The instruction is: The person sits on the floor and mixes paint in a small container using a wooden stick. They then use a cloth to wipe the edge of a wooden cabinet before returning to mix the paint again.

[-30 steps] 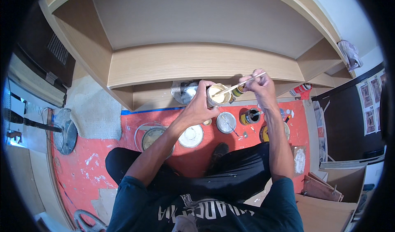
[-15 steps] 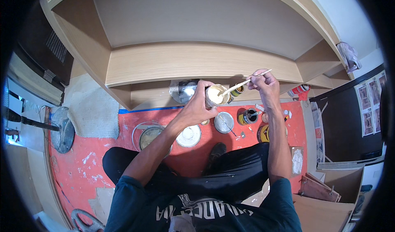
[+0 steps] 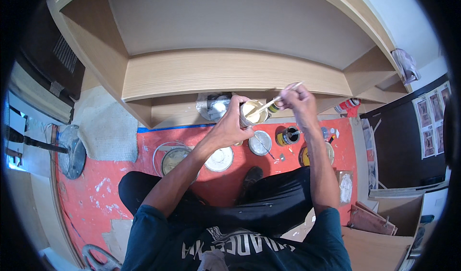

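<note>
My left hand (image 3: 233,124) grips a small can (image 3: 253,111) of cream-coloured mixture, tilted slightly, below the wooden shelf (image 3: 235,71). In my right hand (image 3: 297,100) is a pale wooden stick (image 3: 269,103), pinched, its lower end in the mixture. Beneath the hands on the floor are a round silver tin (image 3: 260,143) with a thin tool across it, a white round lid (image 3: 219,160) and a dark open can (image 3: 286,136) with a handle in it. A yellow can (image 3: 304,156) is partly hidden by my right forearm.
Red sheeting (image 3: 101,194) covers the floor. At left are a pale textured mat (image 3: 108,127) and a round metal stand (image 3: 72,160). A red-and-white can (image 3: 345,105) lies at the cabinet's right. Boards (image 3: 372,220) lean at lower right, beside a dark door (image 3: 394,146) with papers.
My right hand moves with the stick in the mixture, lately shifting slightly down and left. My left hand keeps hold of the can. The view shifts slightly.
</note>
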Action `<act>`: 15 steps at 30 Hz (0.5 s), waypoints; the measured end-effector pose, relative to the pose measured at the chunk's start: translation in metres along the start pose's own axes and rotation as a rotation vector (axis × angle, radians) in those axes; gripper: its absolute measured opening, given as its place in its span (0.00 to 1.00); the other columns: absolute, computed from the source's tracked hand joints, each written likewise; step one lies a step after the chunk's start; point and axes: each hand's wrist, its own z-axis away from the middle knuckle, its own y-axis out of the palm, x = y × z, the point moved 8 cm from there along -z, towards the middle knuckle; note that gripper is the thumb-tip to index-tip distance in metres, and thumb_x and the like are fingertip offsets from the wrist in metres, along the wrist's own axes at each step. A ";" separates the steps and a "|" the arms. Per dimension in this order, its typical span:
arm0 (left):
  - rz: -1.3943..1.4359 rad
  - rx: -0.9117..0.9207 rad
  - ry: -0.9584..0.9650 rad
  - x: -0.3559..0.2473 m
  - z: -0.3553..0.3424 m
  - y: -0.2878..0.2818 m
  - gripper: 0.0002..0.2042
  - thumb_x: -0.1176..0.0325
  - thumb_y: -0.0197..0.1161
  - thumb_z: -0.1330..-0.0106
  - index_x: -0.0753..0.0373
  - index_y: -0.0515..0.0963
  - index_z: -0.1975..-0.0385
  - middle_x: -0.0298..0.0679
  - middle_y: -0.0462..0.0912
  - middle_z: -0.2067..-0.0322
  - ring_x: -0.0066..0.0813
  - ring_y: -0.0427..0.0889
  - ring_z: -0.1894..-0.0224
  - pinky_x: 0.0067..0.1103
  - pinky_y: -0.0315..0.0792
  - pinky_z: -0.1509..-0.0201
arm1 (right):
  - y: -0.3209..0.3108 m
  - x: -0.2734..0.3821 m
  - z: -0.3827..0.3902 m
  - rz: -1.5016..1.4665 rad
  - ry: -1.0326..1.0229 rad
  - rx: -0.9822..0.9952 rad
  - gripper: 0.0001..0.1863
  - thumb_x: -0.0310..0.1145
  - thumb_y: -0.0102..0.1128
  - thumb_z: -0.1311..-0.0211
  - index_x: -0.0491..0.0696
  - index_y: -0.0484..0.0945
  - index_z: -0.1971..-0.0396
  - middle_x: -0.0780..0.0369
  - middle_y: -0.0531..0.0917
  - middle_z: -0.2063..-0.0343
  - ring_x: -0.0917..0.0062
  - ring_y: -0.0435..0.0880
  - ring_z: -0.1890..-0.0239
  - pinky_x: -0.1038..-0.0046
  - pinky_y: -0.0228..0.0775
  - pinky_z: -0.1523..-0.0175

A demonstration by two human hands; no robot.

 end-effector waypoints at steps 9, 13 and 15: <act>-0.046 0.003 0.026 0.000 0.003 0.000 0.34 0.74 0.69 0.45 0.64 0.59 0.38 0.49 0.74 0.47 0.36 0.75 0.40 0.31 0.70 0.36 | -0.011 0.007 -0.004 0.105 -0.057 -0.022 0.09 0.31 0.70 0.32 0.44 0.79 0.60 0.63 0.86 0.73 0.81 0.87 0.70 0.78 0.81 0.63; -0.055 -0.001 0.052 0.002 0.005 -0.001 0.35 0.74 0.69 0.46 0.64 0.59 0.38 0.49 0.74 0.47 0.36 0.75 0.40 0.31 0.70 0.36 | -0.019 0.012 -0.005 0.099 -0.084 -0.061 0.08 0.30 0.69 0.32 0.44 0.79 0.60 0.63 0.86 0.73 0.81 0.87 0.70 0.78 0.81 0.62; -0.072 -0.007 0.060 0.001 0.004 -0.002 0.35 0.73 0.69 0.46 0.63 0.59 0.38 0.49 0.74 0.47 0.36 0.75 0.40 0.31 0.70 0.36 | -0.027 0.012 -0.004 0.069 -0.091 -0.088 0.07 0.29 0.69 0.32 0.44 0.79 0.61 0.62 0.86 0.72 0.80 0.87 0.69 0.77 0.81 0.62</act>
